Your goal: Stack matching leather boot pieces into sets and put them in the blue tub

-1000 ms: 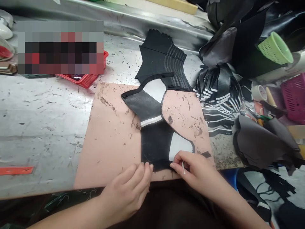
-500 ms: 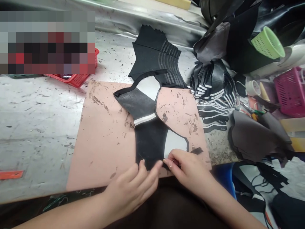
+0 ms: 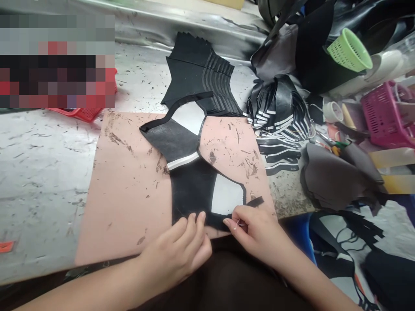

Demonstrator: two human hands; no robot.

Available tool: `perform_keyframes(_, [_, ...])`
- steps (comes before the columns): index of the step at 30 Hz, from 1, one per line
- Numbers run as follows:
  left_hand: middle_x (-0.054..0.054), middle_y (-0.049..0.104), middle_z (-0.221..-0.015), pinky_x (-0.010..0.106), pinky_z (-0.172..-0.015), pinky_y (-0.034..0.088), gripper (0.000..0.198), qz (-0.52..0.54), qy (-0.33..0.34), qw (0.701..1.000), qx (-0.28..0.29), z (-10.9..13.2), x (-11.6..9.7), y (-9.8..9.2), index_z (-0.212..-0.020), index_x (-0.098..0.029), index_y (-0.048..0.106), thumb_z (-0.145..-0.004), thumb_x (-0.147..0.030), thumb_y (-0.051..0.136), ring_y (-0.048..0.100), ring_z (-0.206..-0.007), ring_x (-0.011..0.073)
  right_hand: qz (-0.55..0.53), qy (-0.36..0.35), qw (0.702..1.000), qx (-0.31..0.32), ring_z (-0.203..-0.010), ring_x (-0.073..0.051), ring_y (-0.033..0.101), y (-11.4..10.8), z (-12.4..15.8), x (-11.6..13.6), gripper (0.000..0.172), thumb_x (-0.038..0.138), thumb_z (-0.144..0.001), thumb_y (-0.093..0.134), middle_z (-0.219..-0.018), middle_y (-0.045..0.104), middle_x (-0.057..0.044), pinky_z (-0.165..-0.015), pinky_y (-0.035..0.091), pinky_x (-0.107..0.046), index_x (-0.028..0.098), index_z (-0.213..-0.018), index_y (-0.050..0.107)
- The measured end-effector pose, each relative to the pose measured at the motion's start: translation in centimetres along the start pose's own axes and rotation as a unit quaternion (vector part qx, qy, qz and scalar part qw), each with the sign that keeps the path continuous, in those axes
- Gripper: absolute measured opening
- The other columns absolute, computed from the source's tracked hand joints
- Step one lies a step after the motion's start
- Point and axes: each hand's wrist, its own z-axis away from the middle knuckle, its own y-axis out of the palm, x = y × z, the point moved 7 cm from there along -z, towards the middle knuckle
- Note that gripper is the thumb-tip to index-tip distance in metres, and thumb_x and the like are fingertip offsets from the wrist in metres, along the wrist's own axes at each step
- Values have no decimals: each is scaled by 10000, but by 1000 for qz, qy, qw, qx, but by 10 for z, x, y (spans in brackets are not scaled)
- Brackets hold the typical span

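Note:
A flat sewn piece in black and white panels (image 3: 193, 190), joined by a white band, lies in front of me. It looks like a shoe or boot upper, and a black strip runs along its near edge. The fingers of my left hand (image 3: 183, 246) rest along that edge, partly bent and holding nothing visible. My right hand (image 3: 254, 229) is closed at the piece's near right corner, its thumb by the strip. A thin whitish strand (image 3: 238, 224) shows between its thumb and fingers. Past that hand the strip's loose end (image 3: 256, 201) sticks out.
The piece lies on a stained pink board (image 3: 119, 207). Behind it is a fanned stack of black panels (image 3: 188, 65); bundled black-and-white strips (image 3: 275, 108) lie to the right. A magenta basket (image 3: 385, 114), red basket (image 3: 94, 113) and blue bin (image 3: 296, 229) stand around.
The whole view has shifted slightly left. My hands have moved apart, the left fingers drawing back from the right thumb, and more of the black strip along the near edge shows between them.

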Motion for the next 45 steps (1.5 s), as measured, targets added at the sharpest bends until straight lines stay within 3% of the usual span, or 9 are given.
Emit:
perform_keyframes(7, [76,619,-1119,333,-744,434,361,-23,17,999,45,-9,-2,6,-1215,-136,516,-881,-201,396,577,-880,208,21,20,1000,-10,-449,-108,470,1,-6,-2,280,253,-801,509,-494,504,29,-456,296,-214,197,-542,419])
perform_keyframes(10, [53,583,-1190,327,-699,436,355,-21,22,998,54,-15,-3,9,-1216,-151,536,-914,-255,381,566,-815,182,24,18,999,-18,-474,-123,505,-2,-5,-5,257,255,-808,512,-525,544,14,-470,331,-226,194,-561,469])
perform_keyframes(17, [81,585,-1174,350,-835,416,361,13,10,999,32,-18,-4,12,-1164,-117,580,-921,-293,379,524,-1022,230,-114,-32,992,-35,-677,-149,639,-24,25,-26,204,221,-868,461,-749,700,-15,-625,484,-235,218,-799,652])
perform_keyframes(30, [19,583,-1208,309,-906,395,371,20,-46,997,53,-14,-3,15,-1183,-179,575,-940,-322,334,524,-1081,193,-57,-33,976,205,-688,-142,637,5,55,-32,254,171,-869,441,-745,694,4,-633,461,-213,217,-766,668])
perform_keyframes(34, [24,582,-1210,314,-909,391,374,22,-46,998,49,-13,-4,16,-1213,-183,549,-933,-336,354,525,-1084,198,123,65,954,264,-674,-187,656,20,84,-78,291,41,-774,473,-727,694,-28,-592,479,-245,219,-748,701])
perform_keyframes(37, [17,596,-1192,319,-903,390,370,24,-55,997,39,-14,-4,15,-1188,-177,571,-936,-330,348,531,-1067,199,292,157,914,235,-804,-270,662,7,101,-117,352,-4,-680,522,-976,690,-108,-593,499,-300,200,-894,713])
perform_keyframes(39, [11,597,-1193,324,-901,386,368,24,-57,997,34,-15,-4,15,-1167,-177,589,-938,-328,342,532,-1057,203,310,171,910,216,-830,-294,659,-2,101,-121,311,58,-703,551,-1024,681,-119,-608,506,-331,197,-936,704])
perform_keyframes(42, [9,594,-1197,333,-902,381,369,21,-61,997,29,-17,-5,15,-1149,-176,604,-938,-325,341,530,-1051,211,189,110,964,151,-671,-216,666,-8,81,-91,227,194,-836,472,-788,716,-42,-563,496,-293,229,-866,694])
perform_keyframes(45, [19,590,-1201,337,-912,373,378,22,-65,997,33,-18,-6,16,-1153,-166,603,-938,-328,338,518,-1062,218,47,-15,998,-41,-702,-160,636,-26,52,-41,217,246,-885,436,-800,686,-36,-622,487,-257,210,-877,650])
